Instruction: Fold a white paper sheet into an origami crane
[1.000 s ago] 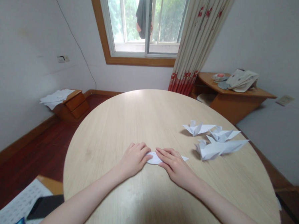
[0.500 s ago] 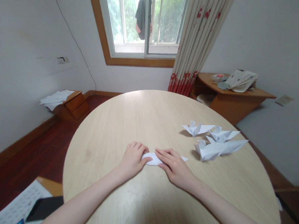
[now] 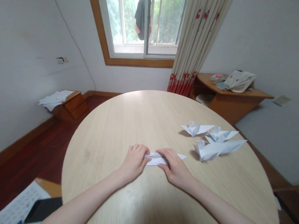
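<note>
A narrow piece of folded white paper [image 3: 153, 161] lies on the round table in front of me, its pointed end sticking out to the right. My left hand [image 3: 137, 158] grips its left end, with the thumb in front and the curled fingers behind. Over the right part of the paper, my right hand [image 3: 174, 165] holds it between the thumb at the near edge and the fingers along the far edge. An upper layer stands slightly raised between the hands. The paper under the right palm is hidden.
Three folded paper birds, among them a large one [image 3: 216, 150], stand to the right on the round table [image 3: 108, 123]. A black phone [image 3: 42, 210] and a printed sheet lie at lower left. Beyond the table are a window, a curtain [image 3: 193, 44] and a corner desk [image 3: 237, 95].
My right fingers have bent and drawn back from lying flat across the paper to its far edge. The upper layer now shows lifted. My left hand has barely shifted.
</note>
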A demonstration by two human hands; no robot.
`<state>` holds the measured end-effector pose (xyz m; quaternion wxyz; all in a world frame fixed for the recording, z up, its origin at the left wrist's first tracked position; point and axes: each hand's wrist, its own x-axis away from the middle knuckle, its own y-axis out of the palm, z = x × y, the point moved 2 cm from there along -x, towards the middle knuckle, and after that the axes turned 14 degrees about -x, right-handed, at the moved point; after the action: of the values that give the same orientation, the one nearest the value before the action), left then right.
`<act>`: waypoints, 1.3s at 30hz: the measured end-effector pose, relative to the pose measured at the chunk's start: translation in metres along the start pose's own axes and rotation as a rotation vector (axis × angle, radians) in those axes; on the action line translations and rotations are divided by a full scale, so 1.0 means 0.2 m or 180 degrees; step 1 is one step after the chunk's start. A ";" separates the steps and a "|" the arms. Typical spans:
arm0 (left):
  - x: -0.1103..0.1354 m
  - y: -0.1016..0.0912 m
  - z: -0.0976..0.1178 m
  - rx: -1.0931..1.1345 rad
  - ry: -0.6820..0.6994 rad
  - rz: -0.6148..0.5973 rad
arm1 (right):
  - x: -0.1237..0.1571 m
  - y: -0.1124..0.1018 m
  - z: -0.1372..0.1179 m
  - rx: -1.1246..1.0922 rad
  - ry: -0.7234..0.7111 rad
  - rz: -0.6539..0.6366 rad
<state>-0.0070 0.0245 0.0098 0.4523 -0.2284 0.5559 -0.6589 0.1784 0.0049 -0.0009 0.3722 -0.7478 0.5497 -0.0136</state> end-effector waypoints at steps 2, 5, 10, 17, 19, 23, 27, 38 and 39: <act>0.00 0.00 0.01 0.0017 0.0093 0.0022 | 0.01 0.00 0.01 -0.0033 -0.0025 0.0035; 0.00 0.00 0.01 0.0205 0.0195 0.0154 | 0.01 0.00 0.02 -0.0076 -0.0084 0.0106; 0.00 0.01 0.00 0.0575 0.0435 0.0268 | 0.00 0.00 0.03 0.0078 -0.0131 0.0143; 0.02 -0.01 0.00 0.0603 0.0687 0.0705 | 0.01 -0.01 0.03 0.0401 0.0017 0.0220; 0.02 -0.02 0.00 0.0664 0.0712 0.0797 | 0.01 -0.01 0.02 0.0415 0.0035 0.0316; 0.02 -0.03 -0.01 0.0730 0.0723 0.0964 | 0.00 -0.02 0.00 0.0451 -0.0098 0.0396; 0.02 -0.03 -0.01 0.0628 0.0746 0.1114 | -0.01 -0.03 -0.03 0.0472 -0.0331 0.0328; 0.03 -0.05 -0.01 0.0414 0.1083 0.1302 | 0.01 -0.06 -0.05 0.0795 -0.0906 0.0737; 0.03 -0.04 -0.01 0.0406 0.1102 0.1319 | 0.01 -0.06 -0.05 0.0832 -0.0944 0.0760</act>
<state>-0.0148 0.0193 0.0162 0.4892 0.0351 0.6172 -0.6152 0.1848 -0.0004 0.0136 0.5415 -0.6167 0.5671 0.0695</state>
